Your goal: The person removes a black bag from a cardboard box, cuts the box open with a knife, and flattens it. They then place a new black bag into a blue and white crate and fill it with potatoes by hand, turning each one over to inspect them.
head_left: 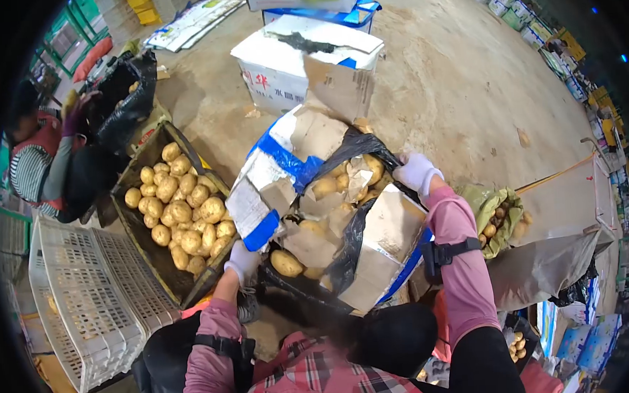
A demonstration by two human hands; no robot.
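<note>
An open cardboard box (385, 246) sits tilted in front of me. Black plastic liner (354, 248) and torn brown paper (315, 240) partly cover the potatoes (286, 263) inside. My left hand (243, 263), in a white glove, grips the near left corner of this box, its fingertips partly hidden by a flap. On the far right edge, my gloved right hand (418, 173) is closed over the rim and liner. A wooden crate (132, 224) heaped with loose potatoes (181, 212) stands just left of the box.
White plastic crates (96, 300) stand at the left. A co-worker (46, 164) sits by a black-lined container (121, 100). White cartons (272, 70) stand ahead on the concrete floor. At right is a green sack (497, 215) of potatoes beside a large covered bin (559, 255).
</note>
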